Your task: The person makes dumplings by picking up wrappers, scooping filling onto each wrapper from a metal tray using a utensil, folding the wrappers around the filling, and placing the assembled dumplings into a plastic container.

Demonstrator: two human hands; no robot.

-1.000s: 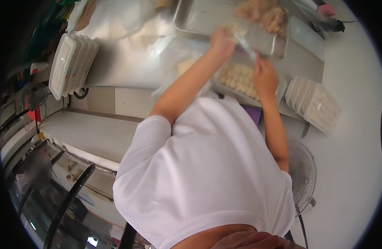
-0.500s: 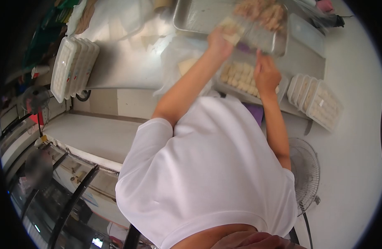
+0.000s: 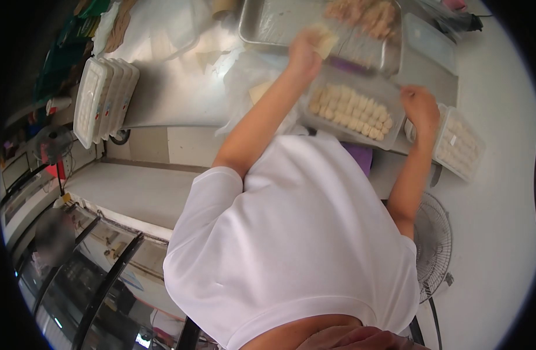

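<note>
My left hand [image 3: 304, 57] is closed around pale, thin dough wrappers [image 3: 326, 42], held over the near edge of a metal tray [image 3: 268, 36]. A mound of pinkish minced filling [image 3: 364, 17] lies at the tray's far right. My right hand [image 3: 420, 108] is closed, above the right end of a plastic box [image 3: 399, 125]. A thin, blurred stick-like tool seems to stick out leftward from its fingers. Rows of pale dumplings [image 3: 352, 111] fill much of the box between my two hands.
Stacked lidded boxes stand at the left [image 3: 104, 102] and at the right [image 3: 460, 143] of the metal table [image 3: 163, 87]. A clear plastic bag [image 3: 244, 87] lies by my left forearm, with a pale sheet beneath. A fan [image 3: 434, 245] stands below the table's right end.
My right hand has moved right, from above the dumplings to the box's right end, uncovering more dumplings. My left hand has shifted slightly up and left, still holding the wrappers.
</note>
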